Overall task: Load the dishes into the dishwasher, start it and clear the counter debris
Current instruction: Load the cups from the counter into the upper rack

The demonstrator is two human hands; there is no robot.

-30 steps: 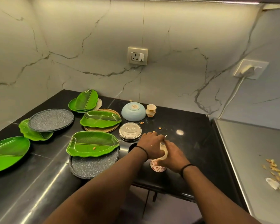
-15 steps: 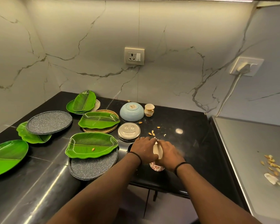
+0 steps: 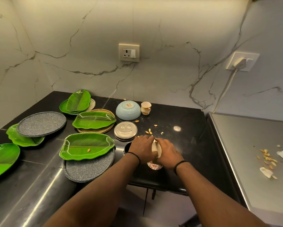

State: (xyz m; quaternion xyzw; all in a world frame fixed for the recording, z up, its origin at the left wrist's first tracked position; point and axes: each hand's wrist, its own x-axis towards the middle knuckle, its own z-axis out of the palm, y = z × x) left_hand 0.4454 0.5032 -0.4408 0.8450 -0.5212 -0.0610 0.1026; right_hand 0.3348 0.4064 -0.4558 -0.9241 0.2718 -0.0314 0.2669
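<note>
A small cream cup with red flowers stands near the front edge of the black counter. My right hand curls round its right side. Against its left side lies my left hand, palm down with bent fingers; what those fingers hold is hidden. Seed-like debris lies just beyond my fingertips. Green leaf-shaped plates and grey speckled plates cover the counter's left part. An upturned blue bowl, a small cream cup and a steel smiley lid sit behind my hands.
The steel surface on the right carries more seeds and white scraps. A dark round vessel shows partly beside my left wrist. A plugged-in cable runs down the right wall. One seed lies on the nearest green plate.
Both hands have drawn back slightly toward me onto the flowered cup, uncovering the seeds that my left hand hid. The cup has stayed in place.
</note>
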